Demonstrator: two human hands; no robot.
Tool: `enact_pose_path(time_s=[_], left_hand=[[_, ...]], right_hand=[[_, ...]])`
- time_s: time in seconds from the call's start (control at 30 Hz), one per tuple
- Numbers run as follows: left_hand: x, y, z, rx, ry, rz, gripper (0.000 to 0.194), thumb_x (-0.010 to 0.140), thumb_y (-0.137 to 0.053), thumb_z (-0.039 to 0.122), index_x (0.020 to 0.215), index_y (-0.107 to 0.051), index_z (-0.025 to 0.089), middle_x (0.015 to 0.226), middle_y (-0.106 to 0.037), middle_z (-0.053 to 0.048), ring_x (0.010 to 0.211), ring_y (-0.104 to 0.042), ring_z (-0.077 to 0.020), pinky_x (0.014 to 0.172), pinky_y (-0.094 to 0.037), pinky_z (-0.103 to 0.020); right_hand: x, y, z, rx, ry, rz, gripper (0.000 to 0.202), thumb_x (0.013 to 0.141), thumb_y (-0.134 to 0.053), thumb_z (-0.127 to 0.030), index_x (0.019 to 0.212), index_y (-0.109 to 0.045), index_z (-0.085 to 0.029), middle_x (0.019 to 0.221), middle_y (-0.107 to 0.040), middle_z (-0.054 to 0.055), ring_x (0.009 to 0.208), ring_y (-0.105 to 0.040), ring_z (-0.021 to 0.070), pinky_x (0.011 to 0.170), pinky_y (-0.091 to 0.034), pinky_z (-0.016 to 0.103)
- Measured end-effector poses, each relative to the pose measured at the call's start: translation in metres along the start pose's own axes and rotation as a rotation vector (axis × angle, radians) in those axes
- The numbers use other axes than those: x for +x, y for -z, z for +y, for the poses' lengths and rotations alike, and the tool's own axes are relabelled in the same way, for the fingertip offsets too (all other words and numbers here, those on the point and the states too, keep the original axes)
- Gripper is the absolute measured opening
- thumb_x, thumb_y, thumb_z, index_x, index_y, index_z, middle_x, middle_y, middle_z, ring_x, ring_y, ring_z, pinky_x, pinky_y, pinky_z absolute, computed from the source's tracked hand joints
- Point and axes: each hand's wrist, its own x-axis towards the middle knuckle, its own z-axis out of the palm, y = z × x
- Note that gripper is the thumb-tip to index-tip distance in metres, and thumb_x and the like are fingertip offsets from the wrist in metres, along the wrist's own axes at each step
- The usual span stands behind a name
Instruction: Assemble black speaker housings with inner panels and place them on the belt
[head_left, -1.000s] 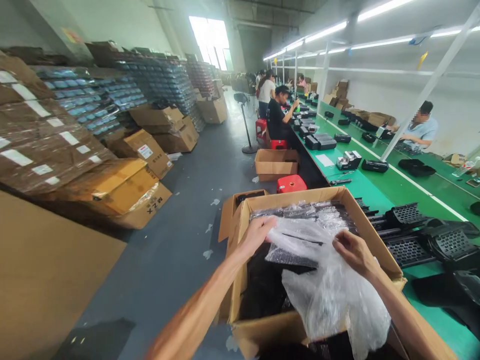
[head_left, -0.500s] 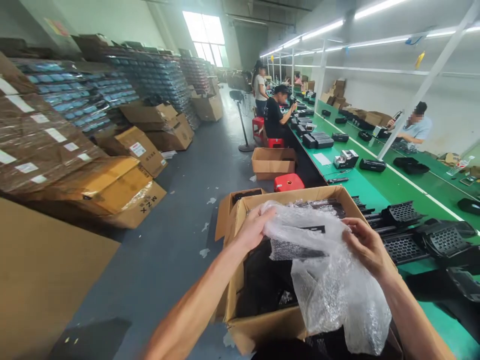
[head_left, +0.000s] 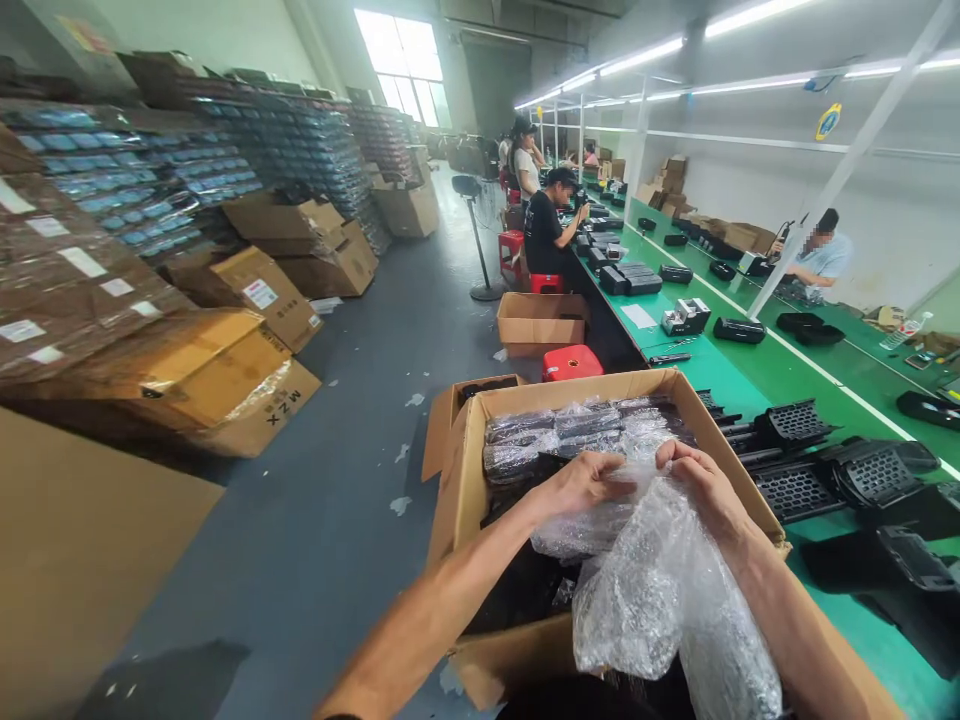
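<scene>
A crumpled sheet of clear bubble wrap (head_left: 637, 590) hangs from both hands over an open cardboard box (head_left: 461, 500). My left hand (head_left: 589, 482) has its fingers closed on the wrap's upper left edge. Close beside it, my right hand (head_left: 694, 470) pinches the gathered top of the wrap, and loose folds drop below toward my body. Inside the box, several dark pieces in clear wrapping (head_left: 555, 430) lie in rows at the far side. Black material (head_left: 517, 590) fills the near left part. What lies under the wrap is hidden.
On the green workbench (head_left: 720, 375) to the right lie black perforated housings (head_left: 877, 475). A red stool (head_left: 572, 362) and another carton (head_left: 541, 320) stand past the box. Stacked cartons (head_left: 225, 360) line the left. Co-workers (head_left: 547, 225) sit along the bench.
My left hand has moved right, close to my right hand, bunching the wrap that was stretched between them. The dark piece seen behind the wrap is now covered, and the wrapped rows show more.
</scene>
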Motion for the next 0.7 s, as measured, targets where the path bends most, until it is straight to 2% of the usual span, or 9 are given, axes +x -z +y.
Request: enact_pose_path(time_s=[0.1,0.2,0.27,0.3,0.4,0.47,0.53,0.63,0.7], left_hand=[[0.001,0.011,-0.007,0.133,-0.037,-0.011,0.042,0.078,-0.077,0.052,0.064,-0.056,0.019,0.061,-0.043,0.005,0.06,-0.035,-0.0121,0.056,-0.025,-0.027],[-0.002,0.014,-0.008,0.133,-0.063,0.269,0.048,0.082,-0.072,0.059,0.066,-0.052,0.019,0.064,-0.043,0.004,0.062,-0.037,-0.0123,0.057,-0.027,-0.026],[-0.003,0.01,-0.008,0.125,-0.072,0.464,0.046,0.081,-0.076,0.057,0.067,-0.054,0.019,0.067,-0.046,0.004,0.065,-0.04,-0.0128,0.058,-0.031,-0.026],[-0.004,0.006,-0.009,0.096,-0.081,0.519,0.044,0.079,-0.079,0.055,0.068,-0.055,0.019,0.068,-0.048,0.003,0.066,-0.041,-0.0127,0.058,-0.032,-0.025],[-0.002,-0.006,-0.014,-0.192,-0.056,0.489,0.044,0.07,-0.087,0.052,0.074,-0.059,0.019,0.071,-0.056,0.003,0.066,-0.05,-0.0123,0.061,-0.04,-0.025],[0.0,-0.011,-0.018,-0.42,0.016,0.454,0.047,0.063,-0.091,0.051,0.081,-0.062,0.019,0.074,-0.063,0.002,0.065,-0.056,-0.0129,0.063,-0.046,-0.026],[0.002,-0.009,-0.023,-0.525,0.091,0.48,0.051,0.057,-0.094,0.05,0.083,-0.062,0.019,0.071,-0.065,0.003,0.061,-0.058,-0.0129,0.06,-0.047,-0.026],[0.004,-0.003,-0.03,-0.517,0.167,0.495,0.048,0.058,-0.093,0.048,0.078,-0.061,0.018,0.06,-0.061,0.004,0.051,-0.053,-0.0116,0.05,-0.041,-0.024],[0.004,-0.001,-0.035,-0.474,0.186,0.432,0.046,0.061,-0.091,0.048,0.079,-0.064,0.016,0.06,-0.062,0.004,0.051,-0.053,-0.0114,0.049,-0.039,-0.023]], right_hand=[[-0.002,0.014,0.009,-0.21,0.051,0.1,0.031,0.072,-0.063,-0.048,0.089,-0.055,-0.024,0.061,-0.048,-0.005,0.052,-0.041,0.014,0.052,-0.031,0.027],[-0.011,0.017,0.02,-0.504,0.11,0.268,0.045,0.076,-0.065,-0.058,0.105,-0.06,-0.023,0.063,-0.051,-0.005,0.058,-0.049,0.0177,0.058,-0.036,0.03],[-0.017,0.011,0.027,-0.58,0.142,0.333,0.049,0.079,-0.066,-0.063,0.106,-0.061,-0.024,0.067,-0.055,-0.003,0.06,-0.051,0.0188,0.061,-0.038,0.031],[-0.018,0.005,0.031,-0.585,0.167,0.339,0.049,0.079,-0.067,-0.065,0.105,-0.062,-0.024,0.072,-0.058,-0.002,0.061,-0.051,0.0187,0.061,-0.039,0.031],[-0.011,-0.011,0.04,-0.557,0.242,0.32,0.046,0.076,-0.072,-0.064,0.095,-0.063,-0.023,0.084,-0.065,0.003,0.069,-0.053,0.0206,0.066,-0.041,0.032],[-0.001,-0.015,0.047,-0.438,0.214,0.281,0.041,0.077,-0.071,-0.062,0.084,-0.064,-0.022,0.081,-0.064,0.003,0.075,-0.054,0.0219,0.069,-0.042,0.032],[0.007,-0.013,0.055,-0.164,0.103,0.165,0.039,0.077,-0.072,-0.059,0.08,-0.066,-0.021,0.073,-0.062,0.0,0.072,-0.055,0.02,0.066,-0.041,0.029],[0.004,-0.01,0.065,0.308,-0.086,-0.026,0.042,0.066,-0.086,-0.054,0.082,-0.068,-0.019,0.064,-0.061,-0.003,0.056,-0.051,0.0139,0.055,-0.036,0.025],[-0.005,-0.014,0.069,0.502,-0.169,-0.092,0.044,0.063,-0.09,-0.053,0.079,-0.069,-0.017,0.062,-0.063,-0.001,0.052,-0.052,0.0129,0.054,-0.037,0.025]])
